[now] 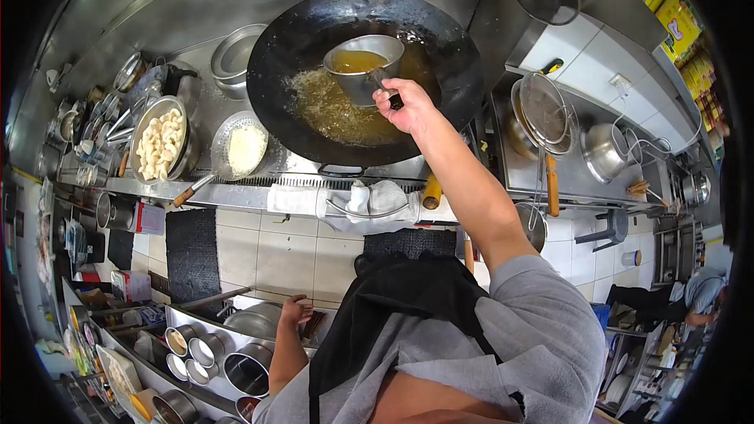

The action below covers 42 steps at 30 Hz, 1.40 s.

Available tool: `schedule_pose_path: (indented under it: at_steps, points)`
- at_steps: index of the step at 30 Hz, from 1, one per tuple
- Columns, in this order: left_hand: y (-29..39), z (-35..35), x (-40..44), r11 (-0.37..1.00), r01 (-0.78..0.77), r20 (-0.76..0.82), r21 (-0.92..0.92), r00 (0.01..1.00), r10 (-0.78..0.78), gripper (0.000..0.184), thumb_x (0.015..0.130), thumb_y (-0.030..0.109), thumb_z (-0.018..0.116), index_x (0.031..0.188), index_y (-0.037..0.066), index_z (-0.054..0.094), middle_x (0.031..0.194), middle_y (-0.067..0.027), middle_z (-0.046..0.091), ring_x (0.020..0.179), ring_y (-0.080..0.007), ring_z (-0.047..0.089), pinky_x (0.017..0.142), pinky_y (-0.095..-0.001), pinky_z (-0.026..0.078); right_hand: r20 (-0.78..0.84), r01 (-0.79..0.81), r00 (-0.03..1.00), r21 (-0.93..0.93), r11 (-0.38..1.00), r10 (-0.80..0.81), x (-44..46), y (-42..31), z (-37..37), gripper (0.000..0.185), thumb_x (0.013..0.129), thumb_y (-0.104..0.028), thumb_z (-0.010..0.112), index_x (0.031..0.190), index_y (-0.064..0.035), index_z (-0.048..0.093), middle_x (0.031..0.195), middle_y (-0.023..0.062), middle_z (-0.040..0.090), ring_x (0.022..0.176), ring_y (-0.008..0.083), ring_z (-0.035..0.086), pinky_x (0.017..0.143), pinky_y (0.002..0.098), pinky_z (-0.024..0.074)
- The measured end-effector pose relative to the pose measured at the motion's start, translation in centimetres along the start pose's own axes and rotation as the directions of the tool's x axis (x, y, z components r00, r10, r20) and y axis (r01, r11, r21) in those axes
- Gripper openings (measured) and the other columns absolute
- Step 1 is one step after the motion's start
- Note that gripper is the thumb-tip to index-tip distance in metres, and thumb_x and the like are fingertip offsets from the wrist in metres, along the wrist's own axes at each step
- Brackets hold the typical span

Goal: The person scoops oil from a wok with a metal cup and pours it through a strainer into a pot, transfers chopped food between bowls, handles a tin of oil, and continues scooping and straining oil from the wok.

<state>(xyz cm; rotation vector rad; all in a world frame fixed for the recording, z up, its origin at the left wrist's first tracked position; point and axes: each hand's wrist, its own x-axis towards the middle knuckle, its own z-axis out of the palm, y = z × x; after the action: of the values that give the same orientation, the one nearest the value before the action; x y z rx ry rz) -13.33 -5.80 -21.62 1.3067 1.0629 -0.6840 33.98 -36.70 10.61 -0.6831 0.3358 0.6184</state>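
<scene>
My right hand (pixel 405 105) is closed around the short dark handle of a deep metal saucepan (pixel 369 88). Yellow oil stands inside it, and it is held over a large black wok (pixel 275 106). Bubbling oil (pixel 334 114) covers the wok's bottom. Down at my left side, my left hand (pixel 296 310) hangs by the counter behind me, fingers loosely apart and nothing visible in them. Left of the wok, a wire strainer (pixel 221 159) with a wooden handle bears a pale, crumbly mass (pixel 247 149). Beside it sits a metal bowl (pixel 188 159) of whitish pieces (pixel 159 144).
A folded white cloth (pixel 294 199) hangs along the stove's front edge. To the right are a strainer with a wooden handle (pixel 552 188) over a pot and a steel pot (pixel 603 153). Metal containers (pixel 246 374) line the rear counter. Another person (pixel 701 298) stands far right.
</scene>
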Motion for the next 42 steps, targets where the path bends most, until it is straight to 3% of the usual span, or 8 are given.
schedule_pose_path:
  at_steps: [2,10,15,22,23,33,39,42]
  points:
    - [-0.1,0.3,-0.1,0.999,0.021,-0.003,0.029,1.0,-0.021,0.052,0.082,-0.005,0.042,0.131,0.011,0.049,0.097,-0.0128,0.068,0.074,-0.0214,0.065,0.061,-0.0349,0.054,0.032,0.057,0.998,0.023,0.998,-0.058,-1.8,-1.0,0.1,0.023,0.086,-0.005,0.054,0.102,0.0051,0.04,0.081,0.0142,0.051,0.058,0.0127,0.049,0.048,0.0224,0.04]
    - [-1.0,0.4,3.1,0.989,0.074,0.064,0.13,0.995,-0.083,0.054,0.081,-0.005,0.039,0.132,0.012,0.047,0.098,-0.0139,0.066,0.072,-0.0216,0.064,0.062,-0.0364,0.053,0.127,0.137,0.98,0.113,0.984,-0.151,-10.1,-7.6,-2.2,0.018,0.088,-0.007,0.053,0.096,0.0037,0.041,0.079,0.0113,0.05,0.058,0.0132,0.05,0.048,0.0235,0.0415]
    - [2.9,2.2,4.9,0.978,0.054,0.113,0.2,0.991,-0.078,0.057,0.08,-0.007,0.038,0.133,0.012,0.047,0.102,-0.0174,0.066,0.066,-0.0199,0.064,0.059,-0.0361,0.053,0.082,0.306,0.946,0.081,0.949,-0.312,-16.5,-12.2,-4.5,0.021,0.088,-0.007,0.054,0.099,0.0042,0.039,0.082,0.0135,0.051,0.06,0.0137,0.05,0.049,0.0245,0.0406]
    - [7.9,6.4,7.3,0.957,-0.061,0.202,0.283,0.979,0.002,0.043,0.09,0.002,0.047,0.132,0.012,0.048,0.1,-0.0205,0.067,0.07,-0.0249,0.065,0.057,-0.0366,0.052,-0.051,0.429,0.903,0.053,0.902,-0.426,-24.3,-17.3,-8.9,0.021,0.09,-0.005,0.052,0.099,0.0031,0.036,0.088,0.0173,0.05,0.06,0.0127,0.048,0.047,0.0211,0.0382]
    - [8.4,6.9,7.5,0.962,-0.053,0.207,0.267,0.978,-0.003,0.042,0.091,0.002,0.046,0.132,0.012,0.048,0.1,-0.0206,0.067,0.071,-0.0253,0.065,0.058,-0.0371,0.052,-0.138,0.501,0.858,0.006,0.865,-0.495,-25.0,-17.5,-9.4,0.021,0.09,-0.005,0.052,0.1,0.0033,0.036,0.088,0.0178,0.05,0.06,0.0128,0.048,0.047,0.0211,0.0382]
    - [9.4,8.3,8.8,0.933,-0.021,0.219,0.358,0.974,-0.062,0.045,0.089,-0.004,0.045,0.131,0.013,0.048,0.1,-0.0193,0.068,0.069,-0.0229,0.065,0.058,-0.0375,0.052,-0.363,0.523,0.772,-0.103,0.846,-0.521,-28.0,-21.3,-18.2,0.015,0.089,-0.005,0.052,0.096,0.0003,0.039,0.077,0.0107,0.049,0.059,0.0162,0.052,0.045,0.0249,0.0413]
    - [9.1,7.8,9.5,0.921,-0.006,0.23,0.388,0.969,-0.091,0.047,0.088,-0.006,0.045,0.131,0.014,0.048,0.099,-0.0177,0.068,0.065,-0.0211,0.064,0.056,-0.0355,0.052,-0.52,0.476,0.61,-0.362,0.801,-0.598,-28.3,-21.4,-20.6,0.012,0.087,-0.004,0.054,0.093,-0.0004,0.044,0.075,0.0098,0.049,0.056,0.0171,0.052,0.042,0.0254,0.0403]
    - [9.5,7.7,9.4,0.923,0.002,0.218,0.384,0.972,-0.093,0.048,0.088,-0.006,0.045,0.13,0.015,0.048,0.098,-0.0169,0.068,0.064,-0.0208,0.064,0.056,-0.0356,0.052,-0.467,0.41,0.572,-0.549,0.728,-0.674,-28.2,-21.1,-21.7,0.013,0.087,-0.004,0.054,0.097,-0.0011,0.045,0.072,0.0086,0.05,0.054,0.0168,0.052,0.041,0.0266,0.0401]
